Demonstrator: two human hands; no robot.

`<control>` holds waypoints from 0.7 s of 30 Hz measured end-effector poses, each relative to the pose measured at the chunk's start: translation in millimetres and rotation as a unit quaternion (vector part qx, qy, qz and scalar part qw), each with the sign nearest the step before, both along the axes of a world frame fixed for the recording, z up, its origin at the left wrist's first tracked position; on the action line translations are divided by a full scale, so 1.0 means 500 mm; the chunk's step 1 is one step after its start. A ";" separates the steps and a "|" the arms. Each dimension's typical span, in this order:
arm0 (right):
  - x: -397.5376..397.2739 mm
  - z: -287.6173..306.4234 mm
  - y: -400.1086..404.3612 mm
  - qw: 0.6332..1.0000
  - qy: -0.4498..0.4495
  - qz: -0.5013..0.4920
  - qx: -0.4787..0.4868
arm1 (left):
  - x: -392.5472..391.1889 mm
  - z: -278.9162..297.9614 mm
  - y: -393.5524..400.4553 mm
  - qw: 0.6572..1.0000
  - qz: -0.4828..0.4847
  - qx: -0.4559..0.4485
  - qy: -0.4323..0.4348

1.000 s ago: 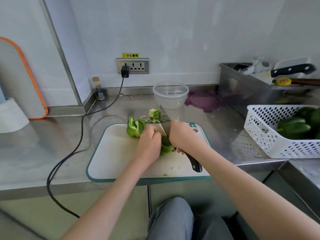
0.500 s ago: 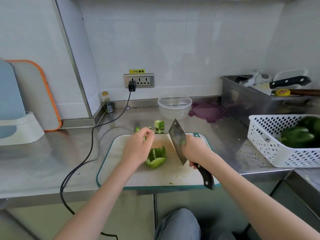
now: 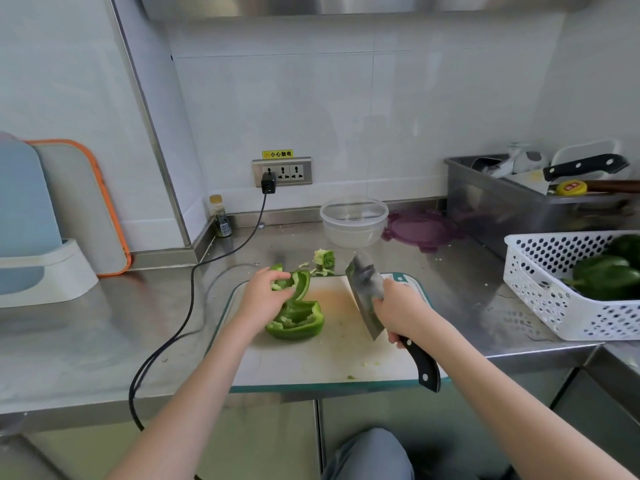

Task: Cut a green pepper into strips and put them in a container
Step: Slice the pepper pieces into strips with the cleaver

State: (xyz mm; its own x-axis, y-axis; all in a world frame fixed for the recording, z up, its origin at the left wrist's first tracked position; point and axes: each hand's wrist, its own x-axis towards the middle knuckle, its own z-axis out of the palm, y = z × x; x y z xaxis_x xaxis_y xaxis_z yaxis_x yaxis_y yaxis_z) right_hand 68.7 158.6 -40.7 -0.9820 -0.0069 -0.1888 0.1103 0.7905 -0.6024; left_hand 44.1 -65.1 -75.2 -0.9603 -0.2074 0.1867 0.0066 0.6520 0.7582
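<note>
Behind the cutting board (image 3: pixel 311 362): clear container (image 3: pixel 354 220), purple lid (image 3: pixel 420 227), pepper core scraps (image 3: pixel 323 260). To its right, white basket (image 3: pixel 554 292) of whole peppers. On the board, left of centre, two open green pepper pieces (image 3: pixel 298 320), glossy, pale ribs showing. Left hand (image 3: pixel 261 299) pinching the farther piece. Right hand (image 3: pixel 403 308) wrapped round cleaver (image 3: pixel 367 296), blade raised off the board. Bare board at the near edge.

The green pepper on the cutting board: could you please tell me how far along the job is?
Done: the pepper is opened, its core lying behind the cutting board. In hand: the left hand holds one pepper piece; another piece lies on the board; the right hand grips the cleaver, lifted off the board. Left: no strips are cut, and the clear container is empty.
</note>
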 end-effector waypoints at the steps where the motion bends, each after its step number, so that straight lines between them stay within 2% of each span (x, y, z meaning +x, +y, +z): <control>1: 0.002 0.002 0.001 1.000 -0.002 -0.002 -0.003 | -0.004 0.000 0.000 0.999 0.018 0.032 -0.002; 3: 0.005 0.006 0.002 1.000 -0.012 -0.003 0.001 | -0.009 -0.001 -0.006 0.997 0.045 0.064 -0.002; 9: 0.002 0.009 0.002 0.999 -0.046 0.002 0.021 | 0.014 0.009 -0.036 0.993 0.048 -0.104 0.000; 11: 0.001 0.008 0.004 0.999 -0.043 0.000 0.015 | 0.033 0.006 -0.034 0.979 0.050 -0.192 0.047; 14: 0.002 0.007 0.003 0.998 -0.051 0.012 0.044 | 0.072 0.008 -0.014 0.966 0.064 -0.196 0.155; 16: -0.001 0.005 0.004 0.998 -0.063 0.002 0.031 | 0.105 0.011 0.005 0.948 0.047 -0.235 0.209; 18: -0.001 0.004 0.005 0.997 -0.075 0.000 0.017 | 0.133 0.005 0.026 0.935 0.014 -0.308 0.172; 21: 0.002 0.002 0.004 0.999 -0.044 0.005 0.017 | 0.149 -0.012 0.058 0.931 -0.015 -0.364 0.038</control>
